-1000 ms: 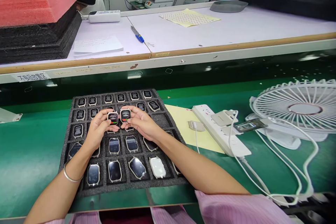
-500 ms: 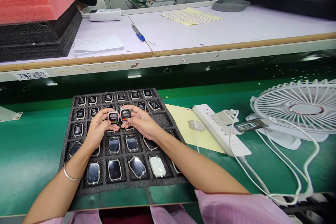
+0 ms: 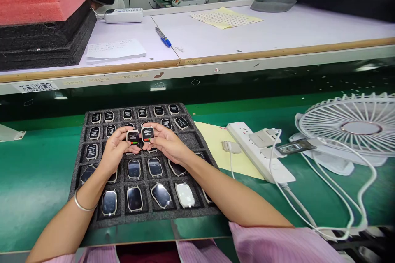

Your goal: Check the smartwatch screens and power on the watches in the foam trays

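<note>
A black foam tray [image 3: 191,139] lies on the green bench, its pockets filled with several small watch bodies. My left hand [image 3: 115,153] is closed on one watch body [image 3: 133,137] with a lit screen, held just above the tray's middle. My right hand [image 3: 166,143] is closed on a second lit watch body [image 3: 147,134] right beside the first. Both screens face up toward me. A silver bangle sits on my left wrist [image 3: 82,205]. One white watch back [image 3: 185,195] lies face down in the front row.
A yellow sheet [image 3: 212,139], a white power strip [image 3: 262,156] with chargers and cables, and a white fan [image 3: 348,127] lie to the right. A raised shelf [image 3: 247,37] behind holds stacked foam [image 3: 43,20], papers and a pen [image 3: 162,38]. Another person sits beyond it.
</note>
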Demonstrator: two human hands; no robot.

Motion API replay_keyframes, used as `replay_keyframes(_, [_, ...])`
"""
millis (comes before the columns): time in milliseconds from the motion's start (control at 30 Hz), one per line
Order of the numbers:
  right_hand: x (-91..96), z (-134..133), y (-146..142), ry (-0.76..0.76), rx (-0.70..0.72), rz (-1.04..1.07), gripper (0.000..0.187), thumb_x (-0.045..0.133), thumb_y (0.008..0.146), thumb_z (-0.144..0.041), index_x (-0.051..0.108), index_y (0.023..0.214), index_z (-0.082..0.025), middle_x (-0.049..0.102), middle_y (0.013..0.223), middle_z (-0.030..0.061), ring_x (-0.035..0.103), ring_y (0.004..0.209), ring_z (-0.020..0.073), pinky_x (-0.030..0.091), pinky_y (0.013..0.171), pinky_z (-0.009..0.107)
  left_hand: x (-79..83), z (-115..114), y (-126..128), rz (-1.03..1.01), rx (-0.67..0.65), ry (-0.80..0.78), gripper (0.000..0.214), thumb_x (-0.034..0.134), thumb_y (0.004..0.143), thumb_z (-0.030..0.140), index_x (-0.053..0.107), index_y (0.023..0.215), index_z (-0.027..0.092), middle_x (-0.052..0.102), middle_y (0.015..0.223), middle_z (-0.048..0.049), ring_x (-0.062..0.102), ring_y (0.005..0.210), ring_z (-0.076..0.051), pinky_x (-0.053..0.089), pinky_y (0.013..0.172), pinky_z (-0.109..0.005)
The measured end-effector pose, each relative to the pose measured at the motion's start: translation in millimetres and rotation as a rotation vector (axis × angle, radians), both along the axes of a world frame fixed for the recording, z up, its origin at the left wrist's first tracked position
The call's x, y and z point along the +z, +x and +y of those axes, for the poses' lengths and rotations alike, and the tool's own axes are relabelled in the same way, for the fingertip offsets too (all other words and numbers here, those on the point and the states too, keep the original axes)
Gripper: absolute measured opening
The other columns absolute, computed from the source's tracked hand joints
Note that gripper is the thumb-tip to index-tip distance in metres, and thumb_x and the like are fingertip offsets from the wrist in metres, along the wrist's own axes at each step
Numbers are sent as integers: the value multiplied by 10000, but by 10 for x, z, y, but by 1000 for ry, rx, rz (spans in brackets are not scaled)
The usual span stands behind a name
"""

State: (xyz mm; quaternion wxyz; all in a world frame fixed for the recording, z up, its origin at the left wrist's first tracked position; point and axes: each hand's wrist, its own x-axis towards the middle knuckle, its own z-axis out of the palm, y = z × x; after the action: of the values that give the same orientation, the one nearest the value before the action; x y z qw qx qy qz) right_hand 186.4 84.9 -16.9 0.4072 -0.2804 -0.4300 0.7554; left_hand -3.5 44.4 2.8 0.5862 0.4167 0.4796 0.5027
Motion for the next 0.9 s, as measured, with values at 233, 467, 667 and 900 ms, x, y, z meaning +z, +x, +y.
replay_keyframes(233, [13, -4, -13, 11, 5, 8, 460, 693, 708, -127, 606, 1151, -214, 700, 846, -10, 705, 701, 160, 555, 674, 292, -40, 4, 16, 25, 8, 34, 455, 720, 708, 234, 573, 1135, 177, 692, 1034, -47, 733, 643, -168, 627, 656, -311])
replay_keyframes(467, [13, -8, -14, 54, 30, 11, 491, 680, 711, -126, 579, 1183, -217, 692, 876, 4, 698, 720, 167, 555, 708, 307, -42, 16, 32, 55, 7, 85, 498, 751, 688, 196, 555, 1146, 186, 665, 1056, -43, 702, 649, -125, 594, 650, -266])
replay_keyframes(667, [-15, -5, -20, 67, 35, 15, 489, 688, 728, -121, 573, 1196, -206, 691, 884, 6, 704, 737, 159, 556, 705, 288, -65, 23, 28, 46, 2, 96, 508, 755, 677, 177, 547, 1141, 186, 666, 1011, -26, 673, 629, -102, 577, 628, -244])
replay_keyframes(900, [-48, 5, -17, 75, 50, 37, 493, 703, 747, -112, 563, 1212, -199, 704, 882, 1, 717, 742, 147, 560, 694, 260, -86, 31, 14, 38, -5, 98, 515, 767, 678, 180, 538, 1139, 181, 673, 984, -12, 661, 610, -84, 573, 606, -218])
